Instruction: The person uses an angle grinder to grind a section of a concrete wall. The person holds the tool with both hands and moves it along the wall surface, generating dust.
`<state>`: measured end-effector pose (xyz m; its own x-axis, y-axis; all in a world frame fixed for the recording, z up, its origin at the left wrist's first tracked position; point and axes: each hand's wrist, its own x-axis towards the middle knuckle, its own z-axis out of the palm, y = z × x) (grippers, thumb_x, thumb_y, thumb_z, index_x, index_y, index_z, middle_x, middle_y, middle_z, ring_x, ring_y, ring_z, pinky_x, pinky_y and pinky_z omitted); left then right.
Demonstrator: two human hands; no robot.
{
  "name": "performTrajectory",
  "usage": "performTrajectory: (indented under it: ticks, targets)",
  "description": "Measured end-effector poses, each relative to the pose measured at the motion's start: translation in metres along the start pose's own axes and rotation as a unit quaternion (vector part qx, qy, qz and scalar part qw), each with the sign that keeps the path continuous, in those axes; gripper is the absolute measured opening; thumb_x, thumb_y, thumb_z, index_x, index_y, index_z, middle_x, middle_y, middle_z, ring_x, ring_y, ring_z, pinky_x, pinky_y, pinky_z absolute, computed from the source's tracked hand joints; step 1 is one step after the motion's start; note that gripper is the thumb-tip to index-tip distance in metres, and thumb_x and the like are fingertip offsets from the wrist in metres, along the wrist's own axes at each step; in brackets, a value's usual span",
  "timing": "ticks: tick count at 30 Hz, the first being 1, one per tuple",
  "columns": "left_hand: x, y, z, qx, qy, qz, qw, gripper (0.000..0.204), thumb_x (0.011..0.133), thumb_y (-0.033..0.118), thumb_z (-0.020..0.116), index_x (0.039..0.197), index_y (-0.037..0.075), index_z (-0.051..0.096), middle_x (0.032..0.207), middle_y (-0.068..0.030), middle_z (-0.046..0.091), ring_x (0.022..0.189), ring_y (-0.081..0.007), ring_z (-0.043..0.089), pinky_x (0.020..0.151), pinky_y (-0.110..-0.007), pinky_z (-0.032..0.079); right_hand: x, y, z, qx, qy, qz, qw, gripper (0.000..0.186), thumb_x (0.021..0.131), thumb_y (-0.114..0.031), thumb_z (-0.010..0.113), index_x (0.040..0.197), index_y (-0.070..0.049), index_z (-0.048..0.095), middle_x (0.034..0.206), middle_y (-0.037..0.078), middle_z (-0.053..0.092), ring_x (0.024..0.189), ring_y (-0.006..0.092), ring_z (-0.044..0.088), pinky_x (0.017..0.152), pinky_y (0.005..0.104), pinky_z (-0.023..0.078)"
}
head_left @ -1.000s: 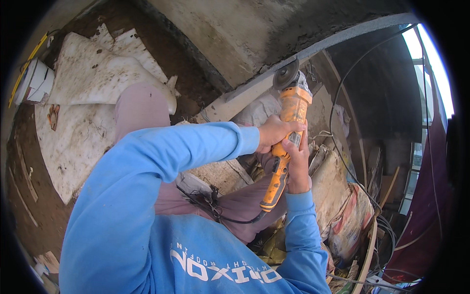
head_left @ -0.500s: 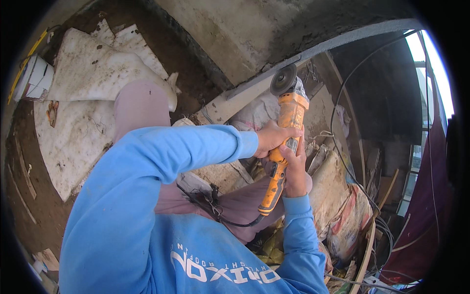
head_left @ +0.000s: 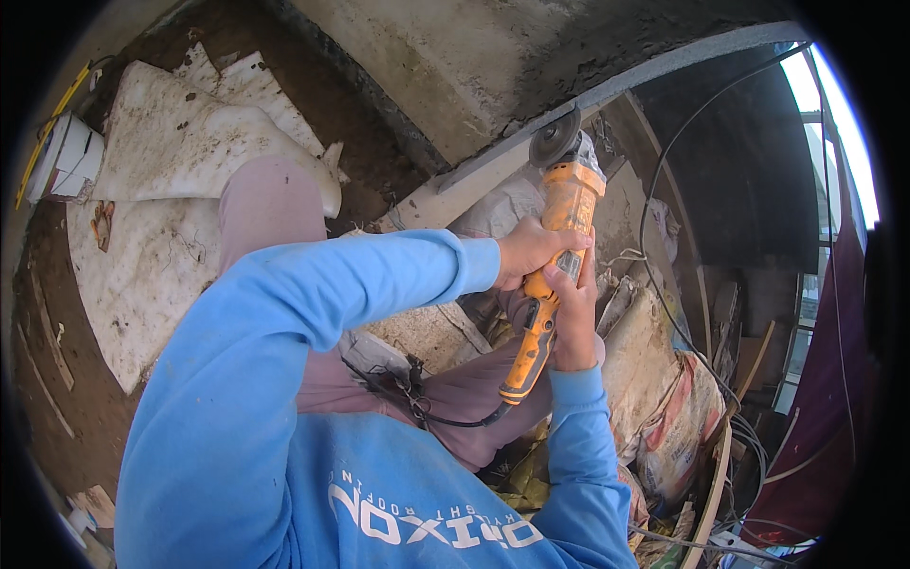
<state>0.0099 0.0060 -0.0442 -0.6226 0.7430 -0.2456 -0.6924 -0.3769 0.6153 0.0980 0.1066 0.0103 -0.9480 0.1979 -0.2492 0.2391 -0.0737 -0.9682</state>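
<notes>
Both my hands are wrapped round an orange angle grinder (head_left: pixel 572 201) held in front of my right knee. My left hand (head_left: pixel 527 252) grips the body from the left, its thumb lying across the casing. Lower down, my right hand (head_left: pixel 573 308) closes on the tool from the right. The grinder's dark disc (head_left: pixel 555 138) points away from me, close to the pale edge strip (head_left: pixel 654 85) of the wall; whether they touch I cannot tell. From the handle's near end a black cord (head_left: pixel 455 419) runs left across my lap.
Dirty white sheets (head_left: pixel 180 142) lie on the brown ground at left, with a white container (head_left: pixel 81 156) beyond. Stained sacks (head_left: pixel 678 427) and a wooden strip (head_left: pixel 713 484) lie at right. A black cable (head_left: pixel 654 199) loops down past a dark panel (head_left: pixel 730 161).
The grinder and both hands have shifted slightly to the right and away from me, with the disc a little farther along the pale edge strip. My grip is unchanged.
</notes>
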Motion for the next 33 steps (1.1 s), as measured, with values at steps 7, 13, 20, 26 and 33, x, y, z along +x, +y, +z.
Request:
performTrajectory:
  ticks: [7, 13, 20, 26, 33]
  targets:
    - [-0.007, 0.017, 0.007, 0.004, -0.007, 0.003, 1.000, 0.063, 0.089, 0.041, 0.078, 0.134, 0.001, 0.058, 0.112, -0.0142, 0.069, 0.097, -0.0228, 0.074, 0.080, -0.040, 0.064, 0.005, -0.006, 0.002, -0.009, 0.004, -0.026, 1.000, 0.097, 0.087, -0.008, 0.067, 0.170, -0.005, 0.015, 0.147, 0.017, 0.051, 0.124, 0.0232, 0.063, 0.105, 0.0353, 0.052]
    - [-0.012, 0.010, 0.005, 0.004, 0.010, 0.001, 1.000, 0.065, 0.089, 0.041, 0.078, 0.135, 0.001, 0.057, 0.116, -0.0146, 0.068, 0.101, -0.0227, 0.073, 0.080, -0.040, 0.064, -0.001, 0.000, 0.003, -0.013, 0.008, -0.017, 1.000, 0.098, 0.087, -0.009, 0.066, 0.170, -0.005, 0.014, 0.146, 0.017, 0.052, 0.124, 0.0250, 0.062, 0.103, 0.0365, 0.054]
    - [-0.004, -0.013, -0.005, 0.007, 0.027, -0.024, 0.999, 0.063, 0.091, 0.040, 0.078, 0.135, 0.000, 0.057, 0.116, -0.0149, 0.068, 0.100, -0.0225, 0.072, 0.080, -0.039, 0.063, -0.006, 0.013, -0.002, 0.003, -0.008, -0.001, 1.000, 0.098, 0.087, -0.008, 0.067, 0.169, -0.006, 0.016, 0.146, 0.017, 0.052, 0.126, 0.0248, 0.061, 0.102, 0.0366, 0.054]
    - [-0.018, -0.008, -0.002, -0.007, 0.029, -0.039, 0.999, 0.061, 0.091, 0.039, 0.078, 0.135, 0.002, 0.057, 0.116, -0.0139, 0.068, 0.100, -0.0220, 0.072, 0.079, -0.038, 0.063, -0.007, 0.020, -0.006, -0.022, -0.016, -0.006, 1.000, 0.094, 0.091, -0.009, 0.065, 0.169, -0.007, 0.014, 0.139, 0.018, 0.056, 0.111, 0.0239, 0.068, 0.090, 0.0353, 0.060]
    - [-0.012, -0.023, -0.007, -0.015, 0.042, -0.046, 0.998, 0.061, 0.091, 0.039, 0.078, 0.136, 0.003, 0.057, 0.117, -0.0138, 0.068, 0.102, -0.0221, 0.072, 0.080, -0.038, 0.063, -0.012, 0.021, -0.004, -0.028, -0.008, 0.022, 0.999, 0.090, 0.093, -0.011, 0.063, 0.169, -0.007, 0.015, 0.131, 0.018, 0.060, 0.097, 0.0234, 0.072, 0.076, 0.0358, 0.064]
